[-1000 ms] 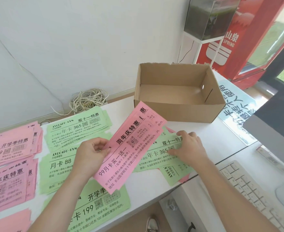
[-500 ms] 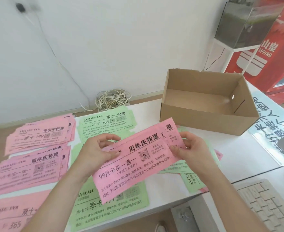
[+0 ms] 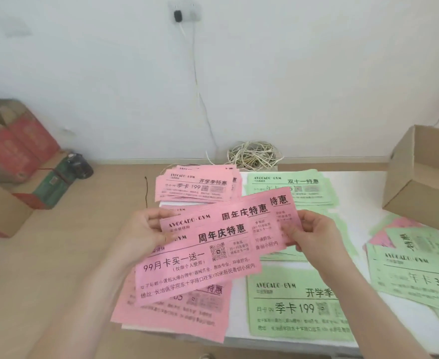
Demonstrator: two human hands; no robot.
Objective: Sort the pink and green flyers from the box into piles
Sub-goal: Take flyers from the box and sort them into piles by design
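Observation:
I hold a few overlapping pink flyers (image 3: 208,244) above the table's left side, my left hand (image 3: 140,234) gripping their left end and my right hand (image 3: 314,231) their right end. Under them lie pink piles: one at the back (image 3: 195,186) and one near the front (image 3: 177,317). Green piles sit to the right: a back one (image 3: 306,187) and a front one (image 3: 296,307). A mixed heap of green and pink flyers (image 3: 415,268) lies at the far right. The cardboard box (image 3: 420,182) stands open at the right edge.
The white table (image 3: 363,208) ends at the pink piles on the left; wooden floor lies beyond. A coil of white cable (image 3: 254,154) rests against the wall. Red and brown cartons (image 3: 14,161) stand on the floor at far left.
My head turned left, so the box slid to the right edge. Both hands carried the pink flyers left, over the pink piles; a second flyer edge now shows behind the front one.

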